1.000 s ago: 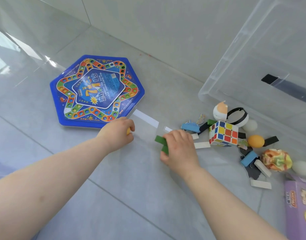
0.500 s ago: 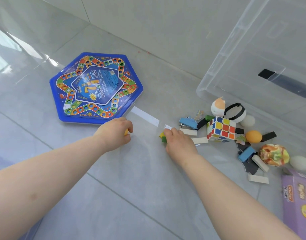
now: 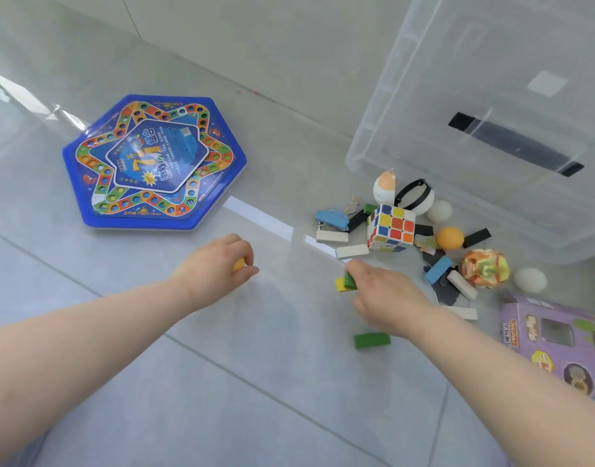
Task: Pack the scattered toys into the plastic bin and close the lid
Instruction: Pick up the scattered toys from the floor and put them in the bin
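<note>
A clear plastic bin [image 3: 373,143] stands at the upper right on the tiled floor. Toys lie scattered before it: a colour cube [image 3: 392,227], an orange ball [image 3: 450,238], white blocks [image 3: 351,251], a blue block [image 3: 437,269] and a crumpled orange-green ball [image 3: 485,267]. My left hand [image 3: 215,267] is curled round a small yellow piece [image 3: 239,264]. My right hand [image 3: 380,294] grips a green block and a yellow block [image 3: 344,284] at its fingertips. A loose green block [image 3: 372,340] lies on the floor just under my right wrist.
A blue hexagonal board game [image 3: 154,163] lies on the floor at the left. A purple toy box [image 3: 559,342] sits at the right edge. White balls [image 3: 529,280] and a round egg-like toy [image 3: 383,188] lie near the bin's front wall.
My right hand has drawn back toward me with the green and yellow blocks. One green block now lies loose on the floor below it. My left hand has hardly moved.
</note>
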`<state>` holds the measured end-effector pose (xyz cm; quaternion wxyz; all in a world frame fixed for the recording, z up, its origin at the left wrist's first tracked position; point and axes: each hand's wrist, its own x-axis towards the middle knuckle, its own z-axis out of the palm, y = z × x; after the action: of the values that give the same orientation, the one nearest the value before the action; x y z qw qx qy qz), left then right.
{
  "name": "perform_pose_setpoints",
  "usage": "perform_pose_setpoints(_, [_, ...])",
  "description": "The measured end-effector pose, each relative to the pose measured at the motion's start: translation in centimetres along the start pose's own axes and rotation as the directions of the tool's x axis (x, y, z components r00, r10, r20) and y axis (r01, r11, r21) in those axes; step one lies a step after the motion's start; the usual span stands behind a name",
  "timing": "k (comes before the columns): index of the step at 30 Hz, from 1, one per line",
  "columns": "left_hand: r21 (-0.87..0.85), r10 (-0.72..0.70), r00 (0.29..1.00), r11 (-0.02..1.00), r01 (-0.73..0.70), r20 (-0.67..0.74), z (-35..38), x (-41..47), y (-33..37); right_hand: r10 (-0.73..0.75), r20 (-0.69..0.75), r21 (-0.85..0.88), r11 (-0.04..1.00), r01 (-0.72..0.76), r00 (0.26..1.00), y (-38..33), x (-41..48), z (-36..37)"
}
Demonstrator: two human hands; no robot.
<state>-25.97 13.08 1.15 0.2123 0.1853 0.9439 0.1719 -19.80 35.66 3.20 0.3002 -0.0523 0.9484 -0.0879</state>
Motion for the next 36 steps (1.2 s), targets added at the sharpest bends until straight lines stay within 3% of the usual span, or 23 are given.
perform_pose_setpoints(6, [-0.127,0.073,0.991,0.988,-0.087,-0.114,-0.5,0.1,3.5,0.013,0.060,-0.129,0.992,-0.005,0.998,3.6,-4.4,4.8])
perform_pose_setpoints(12, [-0.208,0.028,0.915,0.971,-0.122,-0.402,-4.6,-1.3,6.1,0.006,0.076,-0.148,0.989,0.005,0.997,3.9,-3.5,4.3])
perform_pose_setpoints(16, [-0.178,0.032,0.846,0.973,-0.149,-0.532,-9.2,-6.4,5.2,0.012,-0.065,-0.008,1.000,-0.012,0.998,1.3,-3.5,0.9])
perform_pose_setpoints(19, [-0.147,-0.004,0.789,0.983,-0.109,-0.614,-12.9,-11.9,3.7,-0.086,-0.149,0.067,0.993,0.097,0.985,-3.5,-3.0,-1.5])
perform_pose_setpoints(22, [-0.038,-0.052,0.678,0.999,0.035,-0.733,-15.6,-17.4,0.7,-0.197,-0.251,0.155,0.958,0.240,0.948,-9.8,-2.8,-4.5])
perform_pose_setpoints(25, [-0.211,-0.307,0.526,0.949,0.235,-0.793,-15.7,-20.3,-3.0,-0.313,-0.388,0.214,0.884,0.415,0.867,-15.4,-2.7,-6.9])
perform_pose_setpoints(29, [-0.302,-0.528,0.571,0.843,0.446,-0.629,-12.3,-22.3,-8.6,-0.475,-0.502,0.235,0.730,0.642,0.723,-22.3,-4.2,-8.4])
perform_pose_setpoints(34, [-0.384,-0.607,0.629,0.795,0.470,-0.486,-9.0,-26.1,-12.8,-0.662,-0.590,-0.024,0.586,0.810,0.462,-30.7,-5.0,-7.5])
perform_pose_setpoints(36, [-0.478,-0.665,0.576,0.744,0.466,-0.474,-9.1,-26.8,-13.4,-0.670,-0.596,-0.109,0.612,0.783,0.441,-33.0,-4.0,-7.2])
